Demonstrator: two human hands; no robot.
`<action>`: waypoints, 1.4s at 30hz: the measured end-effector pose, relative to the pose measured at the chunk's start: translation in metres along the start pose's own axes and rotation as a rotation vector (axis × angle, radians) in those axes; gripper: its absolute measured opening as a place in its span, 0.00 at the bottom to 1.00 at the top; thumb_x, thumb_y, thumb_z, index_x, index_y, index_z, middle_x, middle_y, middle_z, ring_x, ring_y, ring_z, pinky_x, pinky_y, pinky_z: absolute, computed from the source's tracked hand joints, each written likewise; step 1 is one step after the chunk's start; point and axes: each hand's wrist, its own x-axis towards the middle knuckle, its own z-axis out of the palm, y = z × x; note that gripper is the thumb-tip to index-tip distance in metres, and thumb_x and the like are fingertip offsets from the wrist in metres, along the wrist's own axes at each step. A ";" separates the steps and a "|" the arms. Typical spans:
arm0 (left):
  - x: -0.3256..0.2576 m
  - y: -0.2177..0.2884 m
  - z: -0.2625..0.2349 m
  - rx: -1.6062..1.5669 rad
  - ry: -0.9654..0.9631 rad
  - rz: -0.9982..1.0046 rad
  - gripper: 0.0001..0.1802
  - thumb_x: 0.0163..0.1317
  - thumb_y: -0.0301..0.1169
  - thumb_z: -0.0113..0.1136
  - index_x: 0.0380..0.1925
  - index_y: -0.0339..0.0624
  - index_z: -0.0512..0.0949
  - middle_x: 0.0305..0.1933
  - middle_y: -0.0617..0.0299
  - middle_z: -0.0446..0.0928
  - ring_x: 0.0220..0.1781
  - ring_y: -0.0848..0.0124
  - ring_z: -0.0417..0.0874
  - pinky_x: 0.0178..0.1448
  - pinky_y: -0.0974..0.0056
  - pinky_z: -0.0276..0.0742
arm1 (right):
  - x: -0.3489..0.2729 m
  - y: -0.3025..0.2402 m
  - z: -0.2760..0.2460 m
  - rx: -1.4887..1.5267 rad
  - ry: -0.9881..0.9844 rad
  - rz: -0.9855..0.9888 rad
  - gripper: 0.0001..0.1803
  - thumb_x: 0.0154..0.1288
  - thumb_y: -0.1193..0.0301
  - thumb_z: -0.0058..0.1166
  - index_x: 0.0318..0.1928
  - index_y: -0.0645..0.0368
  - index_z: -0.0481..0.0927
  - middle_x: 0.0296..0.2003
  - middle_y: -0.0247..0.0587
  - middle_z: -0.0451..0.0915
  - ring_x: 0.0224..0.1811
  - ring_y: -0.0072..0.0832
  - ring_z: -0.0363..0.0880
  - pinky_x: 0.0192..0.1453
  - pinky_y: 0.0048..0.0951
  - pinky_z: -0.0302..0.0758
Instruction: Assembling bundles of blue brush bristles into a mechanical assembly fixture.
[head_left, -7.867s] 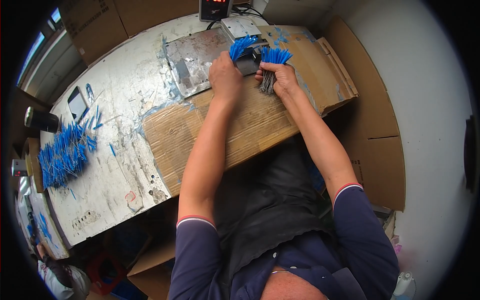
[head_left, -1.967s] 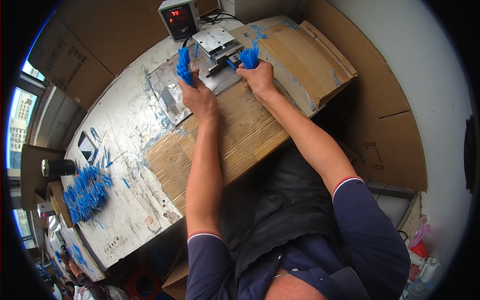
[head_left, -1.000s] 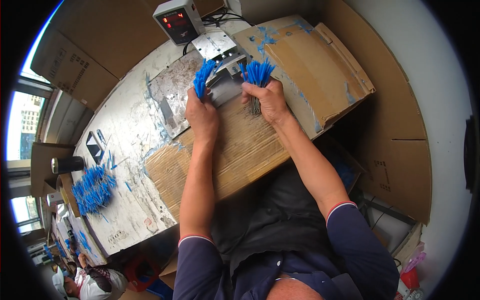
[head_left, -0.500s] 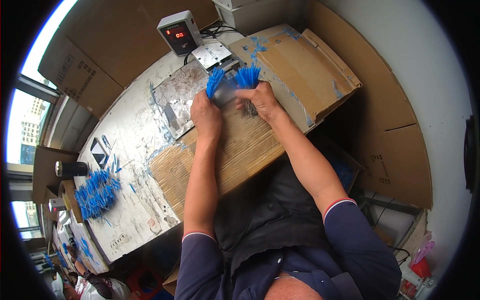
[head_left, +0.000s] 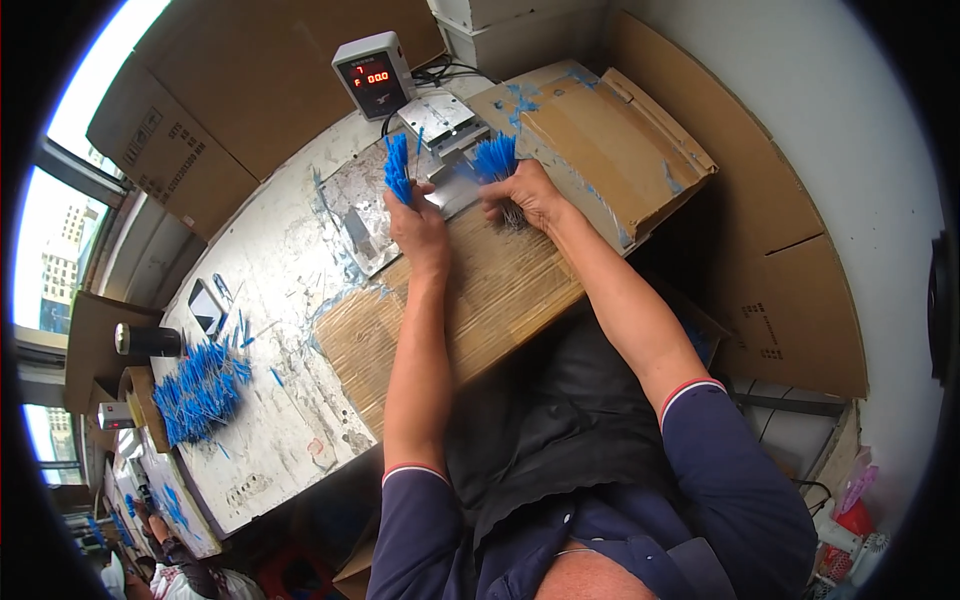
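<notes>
My left hand [head_left: 418, 232] is closed around a bunch of blue-tipped wires [head_left: 397, 168], their blue ends pointing up. One single blue-tipped wire [head_left: 420, 138] stands apart from that bunch, by the thumb. To the right, my right hand [head_left: 535, 195] grips a second bunch of blue-tipped wires [head_left: 495, 156]; thin bare metal stems show below its fingers. Both hands are above the near side of a small metal fixture [head_left: 437, 117] with a flat plate on top. The right fingertips are blurred.
A display box [head_left: 373, 77] with red digits stands behind the fixture. Cardboard [head_left: 460, 280] covers the near table edge; a taped carton [head_left: 610, 150] lies right. At left are a heap of blue-tipped wires [head_left: 200, 395], a phone [head_left: 207, 307] and a dark cup [head_left: 148, 340]. Another person [head_left: 180, 560] works lower left.
My left hand has moved a little away from the right one, and a single wire now stands apart beside its bunch. The display's digits have changed. The whole view has shifted slightly.
</notes>
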 end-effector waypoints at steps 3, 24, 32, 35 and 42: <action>0.001 0.003 0.001 -0.011 -0.029 0.028 0.07 0.69 0.26 0.54 0.45 0.41 0.74 0.36 0.52 0.85 0.37 0.54 0.87 0.41 0.53 0.79 | 0.002 -0.006 0.006 -0.142 0.027 0.064 0.13 0.51 0.79 0.70 0.37 0.66 0.81 0.26 0.41 0.82 0.22 0.29 0.82 0.22 0.29 0.81; -0.006 0.013 0.009 -0.099 -0.087 0.178 0.05 0.69 0.24 0.59 0.44 0.39 0.79 0.32 0.59 0.81 0.29 0.71 0.81 0.36 0.64 0.77 | -0.016 0.008 0.014 -0.031 -0.024 -0.074 0.13 0.53 0.80 0.68 0.41 0.63 0.81 0.29 0.37 0.82 0.25 0.27 0.83 0.26 0.28 0.83; 0.000 0.003 0.009 -0.197 -0.067 0.023 0.05 0.70 0.24 0.56 0.44 0.38 0.77 0.32 0.61 0.81 0.30 0.74 0.82 0.36 0.67 0.77 | -0.014 0.008 0.018 -0.065 0.060 0.012 0.08 0.52 0.84 0.64 0.34 0.69 0.79 0.26 0.43 0.81 0.20 0.30 0.82 0.20 0.31 0.83; 0.002 0.004 0.008 -0.225 -0.041 -0.050 0.05 0.71 0.24 0.55 0.44 0.37 0.76 0.32 0.62 0.81 0.30 0.75 0.83 0.35 0.68 0.78 | -0.005 0.015 0.023 0.030 0.188 -0.085 0.08 0.53 0.85 0.63 0.33 0.70 0.76 0.26 0.43 0.80 0.20 0.31 0.82 0.20 0.30 0.83; 0.002 0.005 0.006 -0.242 -0.041 -0.114 0.05 0.68 0.22 0.55 0.42 0.37 0.75 0.33 0.58 0.82 0.30 0.70 0.85 0.36 0.62 0.79 | 0.018 0.019 0.025 0.002 0.329 -0.124 0.08 0.53 0.86 0.62 0.30 0.68 0.74 0.25 0.42 0.78 0.21 0.33 0.83 0.20 0.30 0.83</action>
